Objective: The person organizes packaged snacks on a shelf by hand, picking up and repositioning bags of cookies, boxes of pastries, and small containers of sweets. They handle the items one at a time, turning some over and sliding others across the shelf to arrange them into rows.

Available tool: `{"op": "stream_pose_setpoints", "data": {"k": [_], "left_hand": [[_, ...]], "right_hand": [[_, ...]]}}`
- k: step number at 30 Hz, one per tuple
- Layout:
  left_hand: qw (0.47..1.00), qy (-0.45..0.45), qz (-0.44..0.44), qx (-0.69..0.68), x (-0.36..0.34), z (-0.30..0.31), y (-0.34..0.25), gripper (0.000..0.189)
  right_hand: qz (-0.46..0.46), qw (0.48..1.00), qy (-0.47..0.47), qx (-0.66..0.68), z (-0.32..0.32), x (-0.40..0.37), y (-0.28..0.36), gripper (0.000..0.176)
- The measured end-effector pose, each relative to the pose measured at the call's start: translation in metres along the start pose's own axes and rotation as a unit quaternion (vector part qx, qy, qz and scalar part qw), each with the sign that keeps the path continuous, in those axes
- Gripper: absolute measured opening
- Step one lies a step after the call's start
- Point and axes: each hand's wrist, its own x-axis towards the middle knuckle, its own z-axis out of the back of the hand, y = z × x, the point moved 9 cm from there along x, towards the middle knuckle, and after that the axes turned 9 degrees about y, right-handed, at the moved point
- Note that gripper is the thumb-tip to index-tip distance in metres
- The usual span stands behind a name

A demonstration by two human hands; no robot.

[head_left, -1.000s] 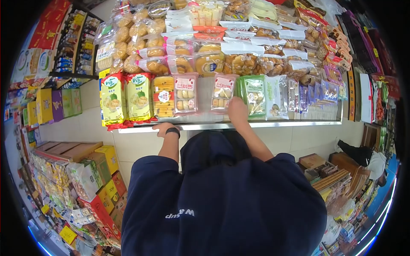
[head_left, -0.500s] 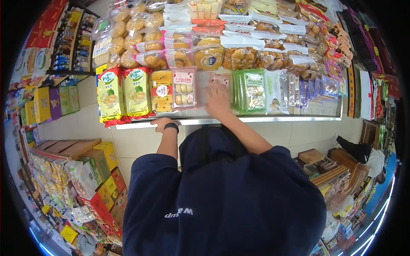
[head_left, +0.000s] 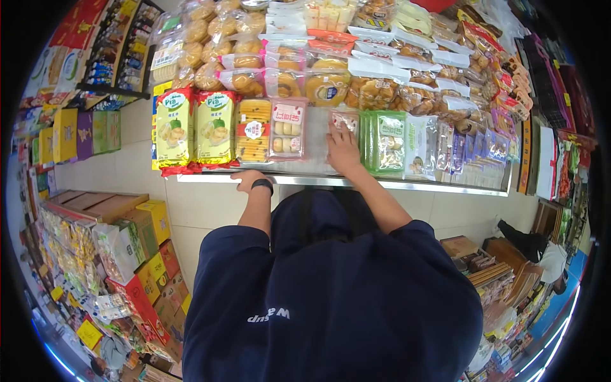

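My right hand [head_left: 344, 149] reaches over the display table, its outstretched fingers lying on a pink-labelled pack [head_left: 345, 119] and partly covering it. Just right of it stand green-edged packs [head_left: 389, 143]. To its left, past a bare grey strip of tabletop [head_left: 316, 137], lies a pink tray pack of small round pastries [head_left: 287, 129]. Beside that are a yellow biscuit pack [head_left: 252, 130] and two green-and-red Pia bags [head_left: 216, 130]. My left hand [head_left: 250, 181], with a dark wristband, grips the table's metal front edge [head_left: 299, 180]; some of its fingers are hidden.
Rows of bagged buns and breads [head_left: 324, 86] fill the back of the table. White and purple packs [head_left: 487, 148] stand at the right. Stacked cartons [head_left: 156, 270] are on the floor at lower left. Another person [head_left: 550, 254] is low at the far right.
My right hand has shifted slightly relative to the table, staying on the pink-labelled pack, which now lies closer to the green-edged packs. The view has moved a little; my left hand stays at the edge.
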Motion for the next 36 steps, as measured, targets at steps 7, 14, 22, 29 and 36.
{"op": "stream_pose_setpoints", "data": {"k": [7, 14, 22, 29, 36], "left_hand": [[1.000, -0.023, -0.013, 0.005, 0.022, -0.001, 0.005, 0.077], [1.000, 0.009, -0.001, -0.022, 0.008, -0.003, 0.004, 0.078], [0.999, 0.028, 0.000, -0.026, 0.010, -0.005, 0.005, 0.080], [0.998, 0.029, 0.008, 0.048, 0.026, -0.009, 0.010, 0.054], [0.999, 0.031, -0.022, 0.025, 0.046, -0.014, 0.017, 0.057]], "right_hand": [[-0.034, 0.945, -0.071, 0.318, 0.035, 0.026, 0.019, 0.031], [-0.131, 0.898, 0.002, 0.419, 0.022, 0.057, 0.045, 0.029], [-0.108, 0.933, -0.029, 0.341, 0.054, 0.025, 0.007, 0.022], [-0.223, 0.958, -0.042, 0.173, 0.054, -0.039, -0.066, 0.015], [-0.271, 0.955, 0.001, 0.117, 0.057, -0.044, -0.054, 0.035]]}}
